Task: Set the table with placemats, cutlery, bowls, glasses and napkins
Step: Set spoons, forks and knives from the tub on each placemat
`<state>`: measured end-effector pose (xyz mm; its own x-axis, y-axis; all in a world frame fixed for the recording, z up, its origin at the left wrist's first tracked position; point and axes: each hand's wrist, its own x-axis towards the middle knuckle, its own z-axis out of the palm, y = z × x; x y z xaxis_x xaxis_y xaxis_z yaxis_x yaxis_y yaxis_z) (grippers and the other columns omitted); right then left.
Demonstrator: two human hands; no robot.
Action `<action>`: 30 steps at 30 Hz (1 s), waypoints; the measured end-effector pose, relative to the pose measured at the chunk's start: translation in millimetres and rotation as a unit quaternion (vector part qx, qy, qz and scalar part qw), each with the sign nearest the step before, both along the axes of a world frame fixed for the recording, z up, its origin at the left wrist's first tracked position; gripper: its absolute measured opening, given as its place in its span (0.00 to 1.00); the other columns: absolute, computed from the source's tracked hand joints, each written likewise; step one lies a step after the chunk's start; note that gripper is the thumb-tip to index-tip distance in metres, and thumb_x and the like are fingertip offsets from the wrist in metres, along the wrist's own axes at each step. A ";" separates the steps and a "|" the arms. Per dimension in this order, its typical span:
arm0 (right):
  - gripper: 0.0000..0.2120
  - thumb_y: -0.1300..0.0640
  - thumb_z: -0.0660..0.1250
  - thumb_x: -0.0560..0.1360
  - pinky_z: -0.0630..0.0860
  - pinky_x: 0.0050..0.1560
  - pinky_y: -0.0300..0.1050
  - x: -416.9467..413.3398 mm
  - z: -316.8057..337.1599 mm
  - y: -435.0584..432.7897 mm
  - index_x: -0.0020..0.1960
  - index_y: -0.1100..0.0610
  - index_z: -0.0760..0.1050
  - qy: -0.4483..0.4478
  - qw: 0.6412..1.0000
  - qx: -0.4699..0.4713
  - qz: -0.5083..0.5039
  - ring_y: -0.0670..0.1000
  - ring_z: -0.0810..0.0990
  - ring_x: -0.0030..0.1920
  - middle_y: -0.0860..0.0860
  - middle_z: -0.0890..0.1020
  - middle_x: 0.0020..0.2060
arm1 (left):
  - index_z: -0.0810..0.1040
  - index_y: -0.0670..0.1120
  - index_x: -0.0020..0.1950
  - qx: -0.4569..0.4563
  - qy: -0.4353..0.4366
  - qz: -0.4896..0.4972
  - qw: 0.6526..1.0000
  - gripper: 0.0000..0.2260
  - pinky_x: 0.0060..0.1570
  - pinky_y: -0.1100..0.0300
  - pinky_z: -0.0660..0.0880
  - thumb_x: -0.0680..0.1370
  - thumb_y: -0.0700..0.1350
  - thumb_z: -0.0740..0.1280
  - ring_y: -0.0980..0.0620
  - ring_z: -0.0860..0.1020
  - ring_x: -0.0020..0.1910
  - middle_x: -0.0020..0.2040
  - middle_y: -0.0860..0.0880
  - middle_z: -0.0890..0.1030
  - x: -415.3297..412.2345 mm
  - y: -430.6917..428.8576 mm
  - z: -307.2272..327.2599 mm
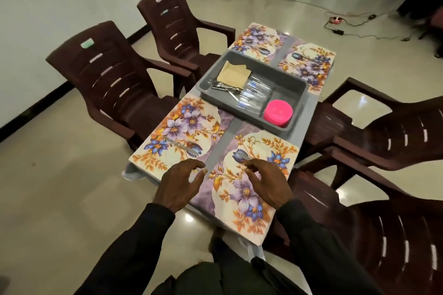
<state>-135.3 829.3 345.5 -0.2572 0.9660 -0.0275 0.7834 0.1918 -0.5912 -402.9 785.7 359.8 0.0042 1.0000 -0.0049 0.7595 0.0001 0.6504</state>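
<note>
Four floral rectangular placemats (167, 132) lay on the table. A grey plastic tray (286, 84) in the middle held beige napkins (233, 73), steel cutlery (223, 87), clear glasses (254, 93) and pink bowls (278, 112). The left hand (182, 182) hovered relaxed and held nothing. The right hand (268, 182) had curled fingers, and its grip could not be told.

Your grey table (312, 105) carries four floral placemats: near-left mat (177, 132), near-right mat (254, 182), far-left mat (257, 38), far-right mat (309, 64). A grey tray (286, 90) sits mid-table (its far edge seemingly overlapping the far mats).
</note>
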 end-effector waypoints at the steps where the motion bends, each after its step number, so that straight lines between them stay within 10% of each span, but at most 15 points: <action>1: 0.10 0.49 0.64 0.81 0.79 0.49 0.51 -0.8 -3.3 12.7 0.59 0.50 0.79 -0.002 1.000 0.000 -0.003 0.48 0.82 0.51 0.45 0.84 0.51 | 0.83 0.49 0.59 -0.003 0.001 0.000 1.000 0.11 0.56 0.62 0.74 0.80 0.51 0.71 0.53 0.82 0.55 0.57 0.51 0.85 -2.5 12.1 -2.1; 30: 0.12 0.54 0.64 0.81 0.78 0.53 0.47 -2.0 -32.3 236.6 0.62 0.54 0.80 -0.016 0.999 -0.032 -0.036 0.52 0.82 0.54 0.50 0.85 0.55 | 0.83 0.51 0.60 -0.041 0.017 -0.053 0.998 0.09 0.55 0.57 0.79 0.82 0.52 0.68 0.55 0.81 0.54 0.57 0.54 0.84 -4.2 263.2 -35.5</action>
